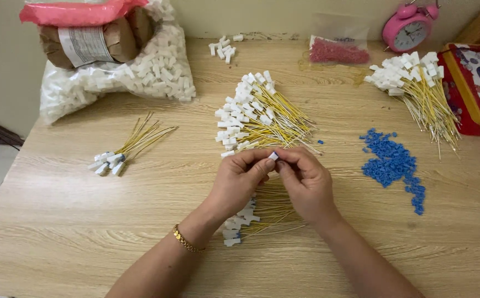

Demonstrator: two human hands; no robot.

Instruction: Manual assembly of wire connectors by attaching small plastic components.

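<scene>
My left hand [239, 179] and my right hand [306, 182] meet over the middle of the wooden table [85, 221], fingertips pinched together on one small white plastic connector [273, 156]. Whether a yellow wire hangs from it is hidden by my fingers. Just beyond my hands lies a big pile of yellow wires with white connectors [259, 118]. Under my wrists sits a smaller bundle of such wires [251, 218]. A scatter of small blue plastic pieces [391, 165] lies to the right of my right hand.
A small bundle of wires [121, 149] lies at the left. Another wire pile [419, 88] is at the back right beside a red tin [479, 88]. A bag of white connectors [140, 72], a bag of pink pieces [336, 51] and a pink alarm clock [409, 27] stand at the back.
</scene>
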